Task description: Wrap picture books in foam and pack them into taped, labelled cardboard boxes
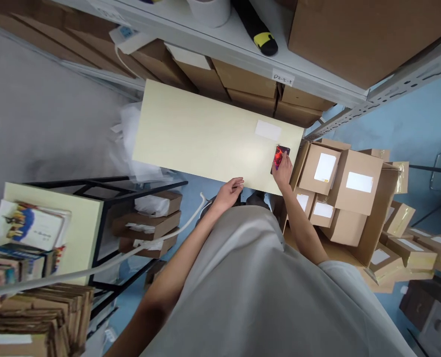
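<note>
You get bright light, soft glare on the table and a red glow from the phone; the books blur, and wide-angle distortion skews the shelf.

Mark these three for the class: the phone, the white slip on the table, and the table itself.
Phone (279, 155), head view: its lit screen.
White slip (268, 130), head view: the middle of its face.
Table (191, 131), head view: a bare stretch of its top.
</note>
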Tool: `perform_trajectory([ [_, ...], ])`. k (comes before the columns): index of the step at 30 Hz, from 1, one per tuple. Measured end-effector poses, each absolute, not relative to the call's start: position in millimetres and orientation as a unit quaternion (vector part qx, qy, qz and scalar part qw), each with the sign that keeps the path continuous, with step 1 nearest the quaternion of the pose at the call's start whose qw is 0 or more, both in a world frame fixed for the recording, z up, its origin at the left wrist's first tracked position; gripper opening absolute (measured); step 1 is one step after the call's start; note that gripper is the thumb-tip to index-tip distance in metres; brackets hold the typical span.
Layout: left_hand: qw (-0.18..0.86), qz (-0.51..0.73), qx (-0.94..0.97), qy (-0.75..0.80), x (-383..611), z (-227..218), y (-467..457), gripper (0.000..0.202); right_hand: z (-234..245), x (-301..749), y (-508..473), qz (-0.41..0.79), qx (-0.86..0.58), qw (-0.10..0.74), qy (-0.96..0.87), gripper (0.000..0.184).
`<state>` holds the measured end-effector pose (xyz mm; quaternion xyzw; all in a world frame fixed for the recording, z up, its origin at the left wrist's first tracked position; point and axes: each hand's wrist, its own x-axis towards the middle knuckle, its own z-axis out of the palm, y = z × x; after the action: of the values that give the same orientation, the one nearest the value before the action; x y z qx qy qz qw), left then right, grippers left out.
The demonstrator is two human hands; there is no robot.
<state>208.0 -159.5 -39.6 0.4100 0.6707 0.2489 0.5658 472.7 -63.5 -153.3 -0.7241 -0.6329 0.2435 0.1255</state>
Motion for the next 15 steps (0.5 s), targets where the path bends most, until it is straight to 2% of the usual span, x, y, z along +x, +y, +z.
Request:
perform_trajectory([
  [7,0.538,0.285,0.357,0.708,180.1,-39.1,-206.9,0.051,-138.9,470.9,-62.0,0.244,-0.724,0.181,-0.619,0.070],
  [15,0.484,0.370,0.368,0.702,141.6,-28.3,-219.1,0.042,-91.4,411.0,-134.5,0.229,-0.707,0.214,-0.634,0.076],
])
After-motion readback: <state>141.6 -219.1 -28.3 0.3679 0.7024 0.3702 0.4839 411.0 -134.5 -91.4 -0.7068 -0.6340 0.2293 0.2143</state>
